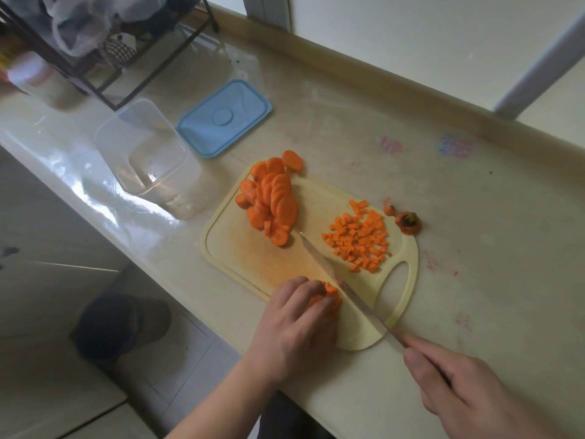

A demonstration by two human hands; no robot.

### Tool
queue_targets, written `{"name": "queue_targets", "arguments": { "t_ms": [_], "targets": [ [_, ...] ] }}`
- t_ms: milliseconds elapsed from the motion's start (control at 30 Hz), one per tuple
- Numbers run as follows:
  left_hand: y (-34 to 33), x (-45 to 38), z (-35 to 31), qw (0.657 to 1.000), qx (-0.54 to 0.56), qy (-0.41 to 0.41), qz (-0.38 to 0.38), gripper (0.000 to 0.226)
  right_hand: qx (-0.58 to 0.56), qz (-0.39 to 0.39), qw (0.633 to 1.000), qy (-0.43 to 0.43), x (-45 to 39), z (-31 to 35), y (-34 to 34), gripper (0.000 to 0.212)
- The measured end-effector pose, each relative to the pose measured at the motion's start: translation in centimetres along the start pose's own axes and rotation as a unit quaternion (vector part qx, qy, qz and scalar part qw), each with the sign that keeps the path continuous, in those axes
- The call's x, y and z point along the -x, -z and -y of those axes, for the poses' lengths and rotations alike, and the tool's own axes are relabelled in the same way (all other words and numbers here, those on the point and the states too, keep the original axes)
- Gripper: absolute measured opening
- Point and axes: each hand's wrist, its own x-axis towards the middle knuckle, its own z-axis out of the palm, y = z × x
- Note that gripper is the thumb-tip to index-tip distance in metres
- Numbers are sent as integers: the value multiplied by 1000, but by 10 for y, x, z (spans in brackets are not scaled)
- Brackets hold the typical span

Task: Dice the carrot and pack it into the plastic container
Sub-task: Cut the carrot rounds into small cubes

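A pale yellow cutting board (253, 248) lies on the counter. A heap of carrot slices (272, 198) sits at its far left, and a pile of small carrot dice (361, 240) at its right. My left hand (297, 315) curls over a small stack of carrot pieces (330, 291) at the board's near edge, holding it down. My right hand (468, 388) grips the handle of a knife (335, 277), whose blade lies right beside that stack. The clear plastic container (148, 156) stands empty to the left of the board, its blue lid (224, 117) behind it.
Two carrot end scraps (406, 221) lie off the board's far right corner. A black wire rack (95, 52) with jars and bags stands at the back left. The counter's front edge drops to the floor at left, and a wall ledge runs behind.
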Motion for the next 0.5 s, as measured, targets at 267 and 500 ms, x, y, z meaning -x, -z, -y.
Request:
{"name": "queue_targets", "arguments": {
  "t_ms": [267, 500],
  "targets": [
    [-5, 2, 10, 998, 27, -27, 46, 16, 48, -30, 998, 9, 9, 5, -7, 51],
    [-5, 0, 8, 999, 37, -15, 37, 12, 64, -58, 996, 39, 15, -20, -17, 32]
  ]
}}
